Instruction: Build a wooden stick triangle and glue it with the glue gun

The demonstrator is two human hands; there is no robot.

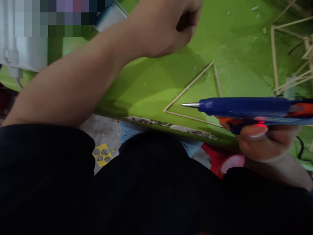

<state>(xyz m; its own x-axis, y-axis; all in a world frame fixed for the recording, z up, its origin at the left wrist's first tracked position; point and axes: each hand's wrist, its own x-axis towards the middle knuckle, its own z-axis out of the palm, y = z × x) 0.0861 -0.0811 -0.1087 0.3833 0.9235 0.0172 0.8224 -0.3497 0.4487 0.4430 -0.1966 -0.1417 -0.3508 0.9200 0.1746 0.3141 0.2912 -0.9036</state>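
My right hand (pixel 264 140) grips a blue glue gun (pixel 244 107) with an orange trigger and a lit red lamp. Its metal nozzle points left, just above a triangle of thin wooden sticks (pixel 190 86) lying flat on the green table (pixel 146 85). My left hand (pixel 166 26) hovers above the table at the top, its fingers curled into a loose fist; whether anything is in it cannot be seen. My left forearm crosses the picture from the lower left.
More stick frames (pixel 290 55) lie at the table's far right. The table's worn front edge (pixel 171 125) runs just in front of my dark-clothed lap. Below it sit a yellow card (pixel 102 155) and red object (pixel 220 160). A black cord (pixel 302 150) hangs at right.
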